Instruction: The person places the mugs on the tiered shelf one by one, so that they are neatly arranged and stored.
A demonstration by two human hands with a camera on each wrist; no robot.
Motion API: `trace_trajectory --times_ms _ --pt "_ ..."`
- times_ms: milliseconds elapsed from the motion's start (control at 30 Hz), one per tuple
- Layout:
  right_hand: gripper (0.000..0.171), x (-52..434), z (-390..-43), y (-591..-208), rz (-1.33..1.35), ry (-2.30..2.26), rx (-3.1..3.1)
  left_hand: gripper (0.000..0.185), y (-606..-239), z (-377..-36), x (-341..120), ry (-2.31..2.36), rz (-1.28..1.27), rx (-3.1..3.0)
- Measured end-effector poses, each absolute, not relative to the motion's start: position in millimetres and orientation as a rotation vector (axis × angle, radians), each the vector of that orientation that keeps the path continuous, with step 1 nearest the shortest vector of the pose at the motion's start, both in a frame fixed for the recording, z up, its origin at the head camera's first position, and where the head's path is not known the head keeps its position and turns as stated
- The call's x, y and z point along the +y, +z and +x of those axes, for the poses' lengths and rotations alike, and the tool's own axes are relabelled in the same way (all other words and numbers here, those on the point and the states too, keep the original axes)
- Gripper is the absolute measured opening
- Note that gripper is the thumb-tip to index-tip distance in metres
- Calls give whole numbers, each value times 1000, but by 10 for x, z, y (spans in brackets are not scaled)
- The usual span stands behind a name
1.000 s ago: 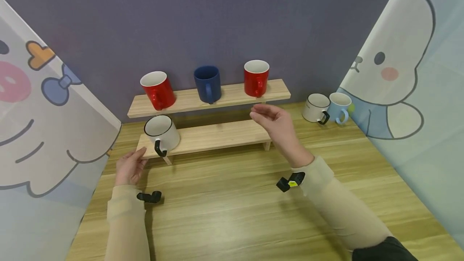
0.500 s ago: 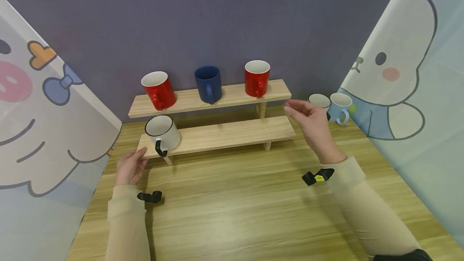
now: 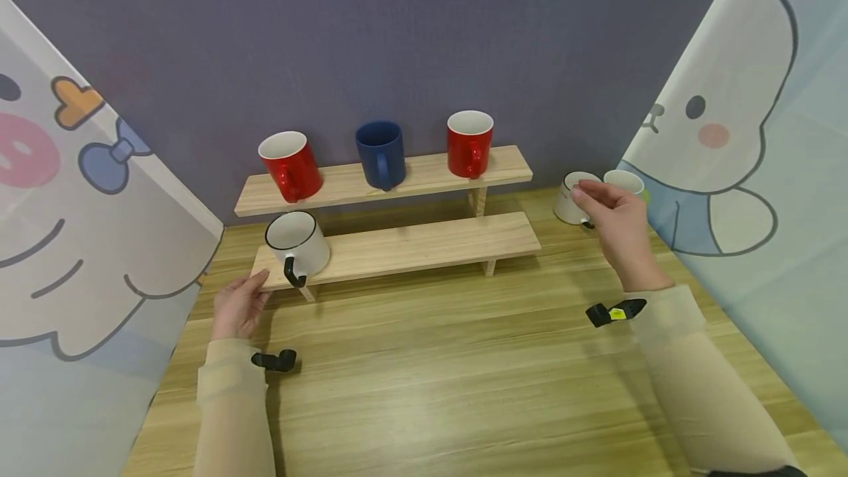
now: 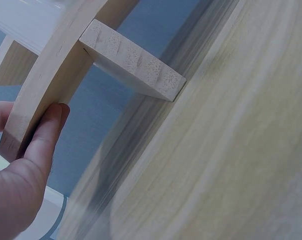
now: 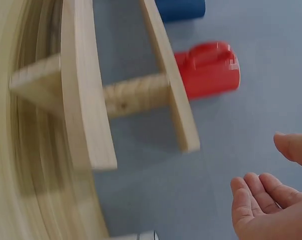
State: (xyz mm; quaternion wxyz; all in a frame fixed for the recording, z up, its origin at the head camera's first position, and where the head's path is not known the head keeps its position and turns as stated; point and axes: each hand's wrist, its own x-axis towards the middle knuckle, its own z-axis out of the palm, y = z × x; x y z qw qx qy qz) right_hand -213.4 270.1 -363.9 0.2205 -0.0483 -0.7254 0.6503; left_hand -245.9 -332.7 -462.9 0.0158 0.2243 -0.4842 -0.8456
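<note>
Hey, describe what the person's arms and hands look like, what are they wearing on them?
Both arms are covered in long, pale cream sleeves that end at the wrists. The left hand and right hand are bare, with no gloves or rings visible. A small black camera is strapped at each wrist; the one on the right wrist carries a yellow mark.

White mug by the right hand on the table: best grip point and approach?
Take the white mug by its black handle, coming from the front. It stands upright with the handle facing the person, just under the right hand. A pale blue mug crowds its right side, so a body grip looks tighter.
</note>
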Motion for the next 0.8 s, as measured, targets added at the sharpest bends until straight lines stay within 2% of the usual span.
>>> trace_trajectory --times_ms 400,633,800 --pt "42 3159 -2179 -3849 -285 1692 -2137 7 -4649 -2471 -3332 -2634 689 -1504" --pt "59 3309 -2263 -3970 -386 1602 -2219 8 -4646 -2464 -3334 -2643 687 -1499" --pt "66 3412 -2319 -4061 -467 1527 -2304 7 -4638 -2463 -3325 -2626 704 -1507"
